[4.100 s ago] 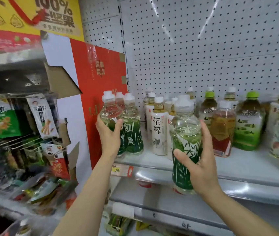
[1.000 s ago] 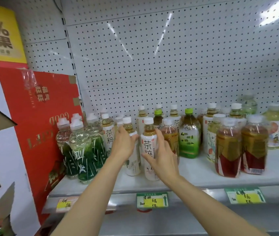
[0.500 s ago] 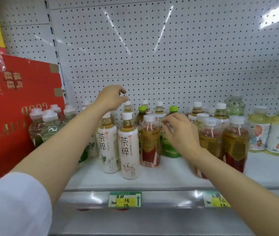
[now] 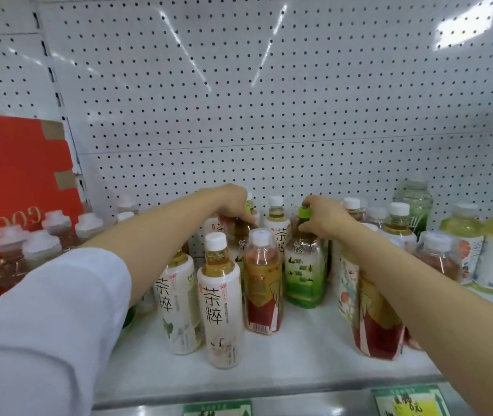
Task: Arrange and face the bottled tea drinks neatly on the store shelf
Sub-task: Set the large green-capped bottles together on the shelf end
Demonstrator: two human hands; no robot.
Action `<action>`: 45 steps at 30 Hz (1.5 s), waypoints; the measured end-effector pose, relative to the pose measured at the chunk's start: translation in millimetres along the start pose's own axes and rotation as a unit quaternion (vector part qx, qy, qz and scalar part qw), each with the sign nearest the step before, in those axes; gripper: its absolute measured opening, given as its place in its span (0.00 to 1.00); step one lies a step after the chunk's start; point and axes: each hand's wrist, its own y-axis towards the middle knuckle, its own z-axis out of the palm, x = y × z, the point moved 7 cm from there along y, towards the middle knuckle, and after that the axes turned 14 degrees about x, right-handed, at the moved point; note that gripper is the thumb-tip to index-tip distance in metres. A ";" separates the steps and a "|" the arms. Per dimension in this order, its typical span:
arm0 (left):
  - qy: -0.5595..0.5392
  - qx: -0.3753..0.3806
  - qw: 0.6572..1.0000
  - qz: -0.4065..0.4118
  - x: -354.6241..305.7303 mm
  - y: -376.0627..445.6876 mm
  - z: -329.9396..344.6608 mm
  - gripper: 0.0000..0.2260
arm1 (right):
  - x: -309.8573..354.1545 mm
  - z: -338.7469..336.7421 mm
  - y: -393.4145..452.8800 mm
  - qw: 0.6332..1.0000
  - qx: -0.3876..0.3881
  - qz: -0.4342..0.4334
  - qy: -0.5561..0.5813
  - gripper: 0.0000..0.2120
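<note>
Tea bottles crowd the white shelf (image 4: 299,349). My right hand (image 4: 323,219) grips the neck of a green-capped bottle with a green label (image 4: 302,271). My left hand (image 4: 233,202) reaches over the front row and curls round the top of a bottle behind it (image 4: 239,235), mostly hidden. In front stand two white-label bottles (image 4: 221,301) (image 4: 179,298) and a red-label bottle (image 4: 261,283). A third white-label bottle (image 4: 278,223) stands between my hands. Under my right forearm is another red-label bottle (image 4: 374,319).
A red cardboard box (image 4: 19,187) leans at the left, with clear white-capped bottles (image 4: 38,244) before it. Yellow-green floral bottles (image 4: 479,253) fill the right end. White pegboard (image 4: 269,100) backs the shelf. Price tags (image 4: 407,400) hang on the front edge.
Both hands dropped from above the caps onto bottles in the back rows: the right now grips the green-capped bottle's neck, the left a bottle behind the front row. The view moved closer.
</note>
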 end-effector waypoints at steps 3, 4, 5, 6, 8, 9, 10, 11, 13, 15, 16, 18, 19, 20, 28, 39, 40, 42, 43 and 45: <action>0.046 -0.035 0.998 -0.007 -0.7 3.9 -0.9 0.19 | -4.2 -1.3 9.9 1.000 0.008 0.017 0.022 0.22; 0.056 -0.035 0.998 -0.008 0.5 3.3 -0.7 0.18 | -5.0 -1.5 12.5 1.000 0.002 0.017 0.023 0.20; 0.059 -0.038 0.998 -0.009 3.0 0.4 -1.9 0.17 | -5.9 -1.3 14.5 0.999 -0.004 0.016 0.030 0.19; 0.057 -0.045 0.997 -0.013 7.3 -3.8 -5.1 0.16 | -7.1 -1.1 16.1 0.999 -0.011 0.014 0.040 0.17; 0.061 -0.083 0.995 -0.019 18.2 -17.7 -20.6 0.16 | -10.1 -0.6 18.0 0.998 -0.025 0.011 0.063 0.16; 0.063 -0.115 0.991 -0.022 22.8 -27.2 -31.8 0.16 | -10.0 -2.3 17.9 0.997 -0.033 0.012 0.068 0.16; 0.051 -0.154 0.987 -0.021 26.4 -38.1 -44.1 0.15 | -8.5 -6.3 16.5 0.996 -0.046 0.010 0.073 0.16; 0.021 -0.194 0.981 -0.015 28.6 -50.3 -55.6 0.14 | -5.9 -12.7 13.9 0.995 -0.064 0.007 0.077 0.17; -0.081 -0.268 0.960 0.005 34.0 -72.8 -75.0 0.12 | 0.7 -32.0 6.3 0.990 -0.118 -0.003 0.084 0.18; -0.208 -0.327 0.921 0.038 42.2 -89.2 -90.9 0.14 | 4.8 -53.0 -3.9 0.977 -0.169 -0.020 0.128 0.19; -0.264 -0.353 0.895 0.059 45.9 -95.1 -97.6 0.14 | 5.2 -62.0 -9.7 0.965 -0.188 -0.037 0.177 0.19; -0.335 -0.390 0.852 0.101 45.3 -105.2 -107.6 0.15 | 6.0 -76.8 -24.0 0.929 -0.214 -0.086 0.288 0.17; -0.349 -0.405 0.837 0.119 41.1 -110.4 -111.2 0.15 | 8.1 -82.4 -31.0 0.911 -0.220 -0.116 0.329 0.15; -0.358 -0.419 0.823 0.137 35.3 -115.5 -114.0 0.15 | 11.3 -86.9 -38.5 0.894 -0.222 -0.147 0.359 0.12; -0.483 -0.434 0.703 0.289 16.6 -158.0 -135.2 0.14 | 18.0 -111.3 -84.2 0.791 -0.276 -0.243 0.489 0.11; -0.554 -0.358 0.639 0.396 -15.4 -179.8 -89.6 0.13 | 10.0 -119.6 -145.6 0.825 -0.337 -0.184 0.415 0.14; -0.551 -0.357 0.641 0.398 -20.6 -182.2 -86.7 0.14 | 4.3 -120.9 -151.7 0.824 -0.341 -0.179 0.416 0.15; -0.550 -0.354 0.639 0.405 -34.4 -188.3 -81.5 0.14 | -8.1 -123.1 -164.7 0.821 -0.345 -0.174 0.421 0.16; -0.554 -0.350 0.637 0.406 -42.3 -191.0 -78.3 0.14 | -15.1 -124.0 -171.7 0.819 -0.345 -0.174 0.424 0.17; -0.571 -0.335 0.629 0.408 -60.2 -193.7 -70.6 0.14 | -30.9 -126.8 -185.9 0.820 -0.345 -0.179 0.420 0.17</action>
